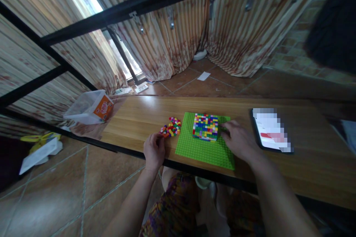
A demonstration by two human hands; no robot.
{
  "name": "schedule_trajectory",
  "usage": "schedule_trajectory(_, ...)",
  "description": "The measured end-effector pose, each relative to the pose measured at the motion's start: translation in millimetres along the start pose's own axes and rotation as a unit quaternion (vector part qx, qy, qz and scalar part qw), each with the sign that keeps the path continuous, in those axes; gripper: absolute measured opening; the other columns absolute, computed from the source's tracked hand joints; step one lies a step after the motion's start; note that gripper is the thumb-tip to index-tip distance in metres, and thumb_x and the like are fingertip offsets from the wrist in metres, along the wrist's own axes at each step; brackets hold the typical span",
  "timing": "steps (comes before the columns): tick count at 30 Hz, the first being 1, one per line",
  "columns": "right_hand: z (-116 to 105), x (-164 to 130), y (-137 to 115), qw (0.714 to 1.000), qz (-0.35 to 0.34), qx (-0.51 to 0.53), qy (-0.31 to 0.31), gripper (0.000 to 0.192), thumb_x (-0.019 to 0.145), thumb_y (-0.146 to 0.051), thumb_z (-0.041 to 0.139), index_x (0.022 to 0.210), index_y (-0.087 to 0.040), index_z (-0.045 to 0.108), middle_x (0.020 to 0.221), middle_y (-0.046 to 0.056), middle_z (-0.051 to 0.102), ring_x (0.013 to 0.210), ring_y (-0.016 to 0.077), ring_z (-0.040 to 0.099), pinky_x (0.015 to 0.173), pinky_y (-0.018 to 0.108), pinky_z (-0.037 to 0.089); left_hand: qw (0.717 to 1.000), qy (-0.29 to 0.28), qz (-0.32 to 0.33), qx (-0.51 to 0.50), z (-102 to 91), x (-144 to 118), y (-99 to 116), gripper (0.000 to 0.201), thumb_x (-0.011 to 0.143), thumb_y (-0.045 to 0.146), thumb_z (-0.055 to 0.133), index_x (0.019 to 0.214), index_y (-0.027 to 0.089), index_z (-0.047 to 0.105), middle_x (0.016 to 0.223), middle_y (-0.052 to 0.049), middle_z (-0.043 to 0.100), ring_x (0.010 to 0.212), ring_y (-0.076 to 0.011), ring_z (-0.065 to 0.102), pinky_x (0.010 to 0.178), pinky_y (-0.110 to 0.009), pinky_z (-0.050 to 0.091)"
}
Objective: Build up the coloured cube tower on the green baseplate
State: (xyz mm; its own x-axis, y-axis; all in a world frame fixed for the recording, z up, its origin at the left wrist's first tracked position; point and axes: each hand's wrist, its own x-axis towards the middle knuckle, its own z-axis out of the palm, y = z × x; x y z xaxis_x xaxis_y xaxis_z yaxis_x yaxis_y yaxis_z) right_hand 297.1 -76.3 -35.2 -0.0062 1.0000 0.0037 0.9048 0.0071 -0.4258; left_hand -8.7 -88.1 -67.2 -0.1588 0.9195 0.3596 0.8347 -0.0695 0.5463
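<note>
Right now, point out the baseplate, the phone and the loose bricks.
Baseplate [204, 152]: head view, bare near part.
Phone [273, 131]: head view, middle of screen.
Loose bricks [171, 129]: head view, middle of pile.

The baseplate [204, 154] was bright green; the brick block [205, 126] bore a multicoloured mosaic; the loose bricks [174, 129] mixed red, yellow and green. The curtains [236, 37] were beige with reddish-brown mottling, the tabletop [139, 118] wood-brown.
</note>
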Motion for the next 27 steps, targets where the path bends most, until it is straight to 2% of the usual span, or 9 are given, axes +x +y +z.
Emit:
schedule_trajectory(16, -3.3, -1.2, -3.6, 1.0, -0.001, 0.004, -0.011, 0.03, 0.091, -0.018, 0.047, 0.115, -0.012, 0.064, 0.119, 0.015, 0.061, 0.105, 0.025, 0.061, 0.094, 0.037, 0.046, 1.0, 0.019, 0.001, 0.022, 1.5, 0.1, -0.6, 0.019, 0.091, 0.031, 0.05, 0.095, 0.02, 0.066, 0.09, -0.007, 0.07, 0.087, -0.0237, 0.066, 0.078, -0.036, 0.051)
schedule_trajectory(27, -3.8, -0.2, -3.7, 1.0, 0.003, 0.004, -0.008, 0.03, 0.092, -0.02, 0.047, 0.115, -0.012, 0.064, 0.119, 0.014, 0.061, 0.101, 0.0243, 0.062, 0.088, 0.036, 0.046, 1.0, 0.024, -0.002, 0.011, 2.2, 0.6, -1.9, 0.027, 0.093, 0.034, 0.046, 0.093, 0.019, 0.069, 0.091, -0.008, 0.073, 0.087, -0.022, 0.068, 0.078, -0.032, 0.05)
